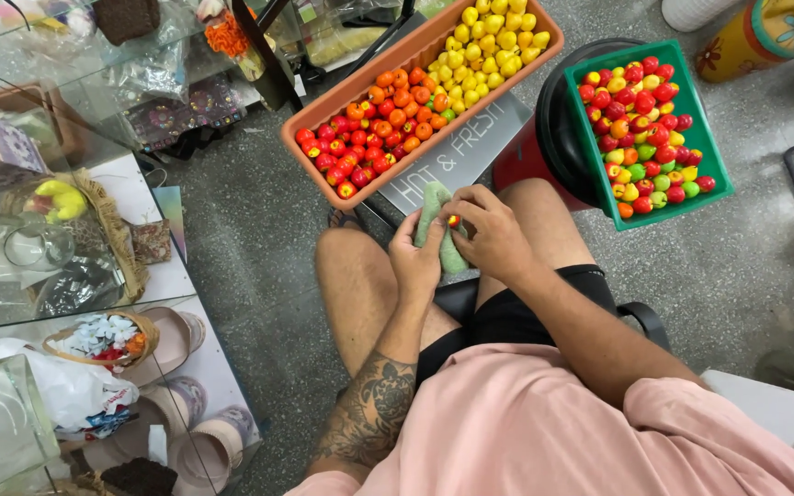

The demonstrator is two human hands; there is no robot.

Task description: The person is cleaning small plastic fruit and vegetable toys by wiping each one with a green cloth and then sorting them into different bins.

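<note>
1. Above the person's bare knees, the left hand (417, 260) grips a pale green cloth (436, 220).
2. The right hand (491, 230) pinches a small red-and-yellow toy fruit (453, 220) against that cloth.
3. Beyond lie a long orange plastic tray (360, 87) and a green plastic tray (705, 138), both holding toy fruits.

Single head-worn view, looking steeply down from above the seated person's chest and lap toward the floor; hands (457, 241) lie near, at frame centre; long orange tray (323, 165) and green tray (705, 138) fill the upper field; no second view.
</note>
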